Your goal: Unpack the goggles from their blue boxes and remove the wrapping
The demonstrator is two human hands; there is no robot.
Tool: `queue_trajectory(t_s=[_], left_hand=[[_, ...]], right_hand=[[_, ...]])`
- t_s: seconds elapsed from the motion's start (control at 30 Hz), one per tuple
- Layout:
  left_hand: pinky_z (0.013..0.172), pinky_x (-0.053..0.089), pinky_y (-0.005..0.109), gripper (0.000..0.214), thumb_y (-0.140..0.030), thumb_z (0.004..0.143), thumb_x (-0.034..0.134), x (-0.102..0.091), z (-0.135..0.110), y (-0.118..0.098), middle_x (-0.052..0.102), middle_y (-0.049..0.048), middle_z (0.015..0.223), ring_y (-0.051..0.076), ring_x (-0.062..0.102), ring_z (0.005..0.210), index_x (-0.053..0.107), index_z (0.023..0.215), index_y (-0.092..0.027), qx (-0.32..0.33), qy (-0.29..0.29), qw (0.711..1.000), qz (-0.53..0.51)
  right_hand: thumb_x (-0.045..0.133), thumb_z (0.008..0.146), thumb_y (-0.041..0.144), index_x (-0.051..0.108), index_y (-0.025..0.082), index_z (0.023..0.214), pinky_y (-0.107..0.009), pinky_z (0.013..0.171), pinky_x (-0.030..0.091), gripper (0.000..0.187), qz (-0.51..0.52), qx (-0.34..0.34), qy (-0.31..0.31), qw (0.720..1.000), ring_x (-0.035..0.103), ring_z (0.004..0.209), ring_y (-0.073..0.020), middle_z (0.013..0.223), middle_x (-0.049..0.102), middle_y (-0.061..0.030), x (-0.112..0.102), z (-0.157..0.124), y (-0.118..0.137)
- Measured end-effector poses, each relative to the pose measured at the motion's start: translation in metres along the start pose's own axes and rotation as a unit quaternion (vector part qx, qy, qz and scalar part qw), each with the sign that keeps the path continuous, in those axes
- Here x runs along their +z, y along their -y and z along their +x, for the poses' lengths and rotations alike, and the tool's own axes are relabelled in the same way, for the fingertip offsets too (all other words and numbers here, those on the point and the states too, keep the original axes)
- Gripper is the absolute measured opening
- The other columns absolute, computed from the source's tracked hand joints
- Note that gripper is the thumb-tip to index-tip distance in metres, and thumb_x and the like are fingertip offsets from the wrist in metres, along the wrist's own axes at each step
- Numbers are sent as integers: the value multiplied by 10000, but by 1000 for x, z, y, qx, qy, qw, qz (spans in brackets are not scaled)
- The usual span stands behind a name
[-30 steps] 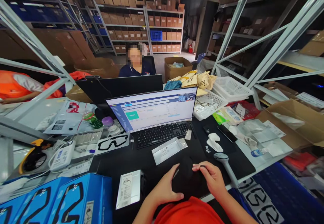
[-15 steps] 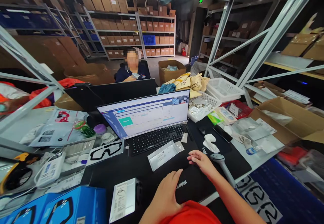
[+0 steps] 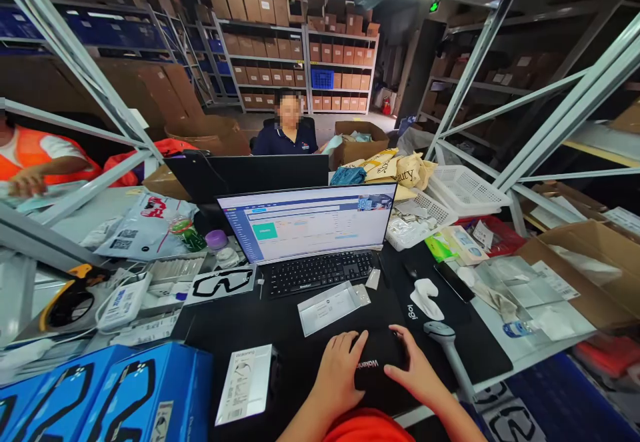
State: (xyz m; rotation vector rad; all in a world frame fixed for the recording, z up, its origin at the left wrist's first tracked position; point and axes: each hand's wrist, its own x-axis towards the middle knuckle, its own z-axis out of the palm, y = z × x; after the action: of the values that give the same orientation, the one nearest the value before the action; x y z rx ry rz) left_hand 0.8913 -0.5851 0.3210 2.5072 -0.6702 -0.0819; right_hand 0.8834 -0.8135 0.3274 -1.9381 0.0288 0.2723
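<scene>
Both of my hands rest on a black soft pouch (image 3: 375, 362) with white lettering, lying on the black desk mat (image 3: 280, 322) near the front edge. My left hand (image 3: 340, 369) grips its left side with curled fingers. My right hand (image 3: 415, 369) holds its right side. A clear flat packet (image 3: 330, 305) lies just beyond the pouch, in front of the black keyboard (image 3: 320, 272). A grey barcode scanner (image 3: 447, 345) lies right of my right hand.
A lit monitor (image 3: 307, 222) stands behind the keyboard. Blue goggle boxes (image 3: 125, 395) and a white leaflet (image 3: 245, 383) sit at the front left. White baskets (image 3: 463, 189), papers and an open carton (image 3: 595, 262) fill the right. A seated person (image 3: 287, 132) faces me; an orange-vested person (image 3: 35, 159) is far left.
My right hand has come back from the pouch's far edge onto its right side. Both hands now hold the pouch, which lies nearer the keyboard with its lettering showing.
</scene>
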Motion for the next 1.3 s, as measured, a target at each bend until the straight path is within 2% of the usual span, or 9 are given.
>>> queue_trajectory(t_s=[0.17,0.3,0.43,0.5,0.57,0.9,1.0,1.13,1.3], left_hand=[[1129,364,544,1003,-213,607,813,13,-2,12,505,123,1449,340,471,1332,358,1498,-295,0,-73,997,33],[1156,271,648,1011,-317,560,896,17,-1,39,300,195,1583,454,264,1462,431,1455,-235,-134,-174,974,57],[1147,333,598,532,-70,675,735,26,0,70,221,214,1615,457,224,1478,628,1193,-125,-287,-203,936,-1],[1119,415,519,243,-29,763,600,30,-1,80,302,191,1592,383,387,1427,670,978,-118,-293,-195,936,-32],[1100,452,461,176,-67,859,495,34,-5,84,381,168,1559,319,486,1371,655,830,-136,-282,-199,937,-49],[1114,442,401,224,-155,926,443,56,-77,68,329,117,1610,246,465,1394,657,882,-202,-197,-131,959,-156],[985,544,397,203,-121,871,495,56,-77,66,348,165,1592,270,589,1276,608,1026,-189,-229,-124,957,-129],[875,585,404,481,-131,832,546,57,-70,64,345,194,1586,291,664,1162,459,1303,-171,-241,-113,961,-76],[827,603,397,545,-212,869,531,62,-69,64,349,182,1588,294,684,1123,388,1395,-193,-229,-126,964,-46]], right_hand=[[724,733,525,407,229,1435,-469,1131,381,826,13,-36,-4,999,453,1371,-327,1478,466,-155,7,11,2],[614,826,560,366,239,1451,-479,1153,358,744,11,-32,-76,997,426,1401,-315,1486,464,-137,-20,29,8],[618,815,593,308,250,1458,-496,1167,332,792,15,-38,-143,989,418,1399,-323,1479,441,-146,-48,46,16],[630,814,583,270,246,1455,-481,1130,388,809,34,-42,-132,990,498,1330,-315,1426,485,-158,-52,50,21],[640,818,558,275,237,1426,-456,1094,429,779,39,-43,-105,993,550,1274,-302,1368,534,-158,-49,50,24],[617,785,556,446,169,1247,-443,1016,473,626,-100,57,-70,991,618,1183,-327,1239,636,-174,5,30,0],[538,837,532,457,131,1258,-475,1050,447,587,-149,32,-116,981,578,1237,-347,1296,594,-226,36,23,-9],[455,923,530,494,129,1276,-532,1114,378,536,-213,-28,-200,956,466,1346,-369,1456,473,-236,62,16,-14],[512,906,453,473,154,1334,-492,1123,406,523,-191,-13,-158,969,508,1312,-333,1371,562,-192,78,4,-11]])
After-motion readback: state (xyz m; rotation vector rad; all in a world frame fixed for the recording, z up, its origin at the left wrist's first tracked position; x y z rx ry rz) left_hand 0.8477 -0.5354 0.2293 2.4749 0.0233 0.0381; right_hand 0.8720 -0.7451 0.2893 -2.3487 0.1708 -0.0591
